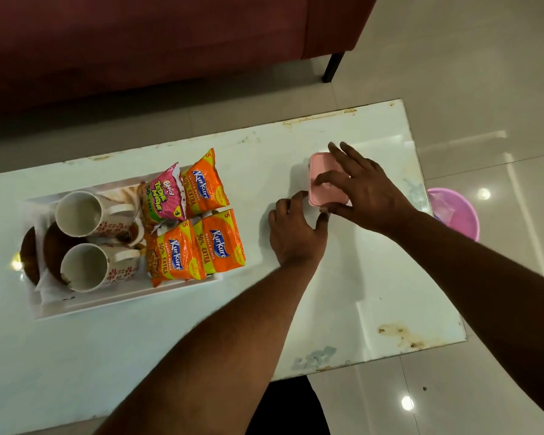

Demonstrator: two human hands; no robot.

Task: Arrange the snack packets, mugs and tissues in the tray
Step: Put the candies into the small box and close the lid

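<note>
A white tray (113,304) sits on the left of the white table. In it stand two white floral mugs (79,213) (84,266). Beside them, on the right end of the tray, lie three orange snack packets (204,183) (220,243) (173,255) and a pink one (164,196). To the right of the tray, a pink tissue box (319,166) rests on the table. My right hand (368,196) covers its top, fingers spread over the lid and thumb at the near edge. My left hand (296,237) cups the box's near-left corner between fingers and thumb.
Brown round pieces (29,255) lie under and left of the mugs. A dark red sofa (139,42) stands beyond the table, its black leg (332,67) on the tiled floor. A pink bucket (459,211) sits on the floor past the table's right edge.
</note>
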